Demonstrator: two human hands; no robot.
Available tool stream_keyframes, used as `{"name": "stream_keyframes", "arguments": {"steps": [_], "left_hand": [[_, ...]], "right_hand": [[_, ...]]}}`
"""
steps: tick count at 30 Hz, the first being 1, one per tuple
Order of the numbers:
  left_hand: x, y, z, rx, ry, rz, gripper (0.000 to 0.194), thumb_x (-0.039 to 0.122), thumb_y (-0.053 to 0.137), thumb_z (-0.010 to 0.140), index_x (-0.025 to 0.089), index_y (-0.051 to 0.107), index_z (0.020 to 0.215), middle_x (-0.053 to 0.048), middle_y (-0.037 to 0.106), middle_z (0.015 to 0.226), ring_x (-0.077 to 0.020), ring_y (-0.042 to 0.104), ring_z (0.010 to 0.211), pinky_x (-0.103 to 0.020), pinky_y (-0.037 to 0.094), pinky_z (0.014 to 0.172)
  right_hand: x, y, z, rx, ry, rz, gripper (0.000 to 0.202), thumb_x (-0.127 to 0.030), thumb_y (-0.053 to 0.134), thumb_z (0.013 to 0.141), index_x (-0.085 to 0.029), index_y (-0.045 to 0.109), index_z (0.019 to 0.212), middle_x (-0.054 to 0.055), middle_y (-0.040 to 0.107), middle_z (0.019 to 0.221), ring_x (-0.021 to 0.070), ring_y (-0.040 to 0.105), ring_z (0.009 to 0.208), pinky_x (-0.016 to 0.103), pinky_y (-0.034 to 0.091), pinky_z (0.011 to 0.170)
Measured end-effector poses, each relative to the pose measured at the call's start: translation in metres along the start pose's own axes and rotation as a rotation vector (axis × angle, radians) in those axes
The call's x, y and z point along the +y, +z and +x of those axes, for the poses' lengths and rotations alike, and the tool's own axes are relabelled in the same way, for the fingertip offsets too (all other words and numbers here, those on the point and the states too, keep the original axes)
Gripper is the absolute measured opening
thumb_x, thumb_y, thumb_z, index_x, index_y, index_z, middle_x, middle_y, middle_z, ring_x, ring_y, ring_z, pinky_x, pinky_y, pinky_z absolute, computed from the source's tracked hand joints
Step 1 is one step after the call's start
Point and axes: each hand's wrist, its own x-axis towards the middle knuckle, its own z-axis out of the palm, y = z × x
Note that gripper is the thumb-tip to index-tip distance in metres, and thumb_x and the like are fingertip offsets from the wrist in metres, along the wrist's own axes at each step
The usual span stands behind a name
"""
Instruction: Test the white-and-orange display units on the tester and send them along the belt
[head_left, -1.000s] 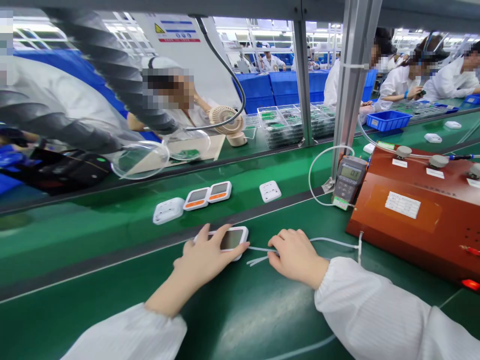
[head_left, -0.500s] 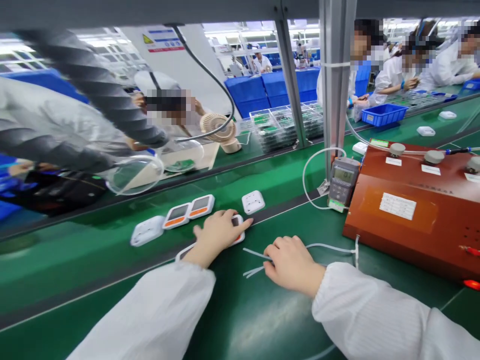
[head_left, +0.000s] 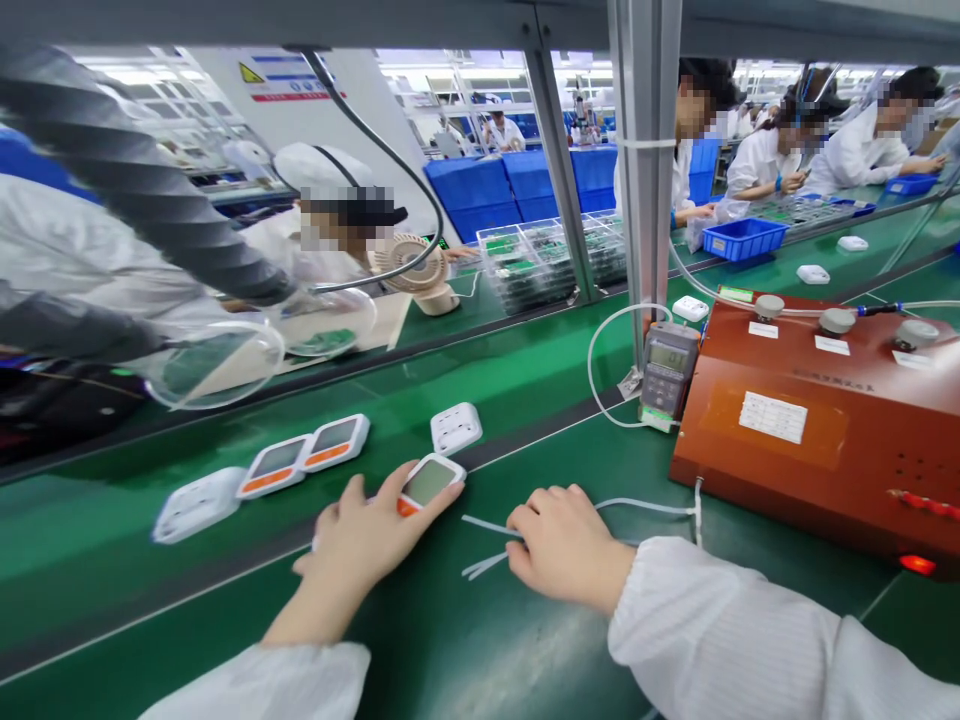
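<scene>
My left hand [head_left: 364, 530] reaches over a small white device with a grey screen and orange strip [head_left: 433, 482], thumb and index finger at its two sides. A bit of white edge shows beside the other fingers, mostly hidden by the hand. My right hand [head_left: 566, 545] rests on the bench with curled fingers around thin clear tubes [head_left: 486, 567], whose free ends stick out towards the left. Beyond my left hand lie two more screened devices [head_left: 336, 442], a white unit turned back up [head_left: 199, 503] and another such unit [head_left: 455, 428].
An orange-brown metal box [head_left: 855, 450] with knobs stands at right, a grey handheld meter [head_left: 667, 365] leaning by it. A metal post [head_left: 645, 200] rises behind. Grey ducting [head_left: 150, 190], a fan [head_left: 411, 268] and a blue bin [head_left: 744, 240] lie beyond; co-workers sit opposite.
The view has turned slightly to the right. My left hand has drawn back nearer me, showing more of the device's screen. My right hand stays at the tubes.
</scene>
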Motion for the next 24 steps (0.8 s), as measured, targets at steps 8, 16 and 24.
{"name": "stream_keyframes", "arguments": {"steps": [8, 16, 24], "left_hand": [[0.034, -0.002, -0.018, 0.081, 0.139, 0.038, 0.075, 0.069, 0.048, 0.073, 0.017, 0.056, 0.126, -0.022, 0.055, 0.134, -0.0458, 0.049, 0.125, -0.062, 0.048, 0.09], [0.067, -0.023, 0.006, 0.101, 0.058, -0.051, 0.077, 0.073, 0.044, 0.077, 0.011, 0.048, 0.122, -0.017, 0.068, 0.088, -0.04, 0.066, 0.085, -0.042, 0.048, 0.07], [0.113, -0.045, 0.069, -0.003, 0.091, 0.018, 0.08, 0.078, 0.035, 0.081, 0.008, 0.062, 0.106, -0.023, 0.071, 0.097, -0.0401, 0.067, 0.092, -0.042, 0.049, 0.075]], "right_hand": [[-0.001, 0.004, 0.0, 0.022, -0.004, -0.008, 0.017, -0.034, 0.056, 0.094, -0.019, 0.065, 0.095, 0.005, 0.064, 0.094, 0.0241, 0.061, 0.091, 0.039, 0.047, 0.078], [-0.002, 0.001, 0.001, 0.013, -0.015, 0.006, 0.018, -0.033, 0.056, 0.095, -0.017, 0.065, 0.095, 0.006, 0.064, 0.093, 0.0242, 0.061, 0.09, 0.039, 0.048, 0.077], [-0.001, 0.004, 0.002, 0.005, -0.012, 0.028, 0.018, -0.033, 0.056, 0.094, -0.017, 0.064, 0.095, 0.006, 0.063, 0.092, 0.024, 0.06, 0.09, 0.04, 0.048, 0.078]]}}
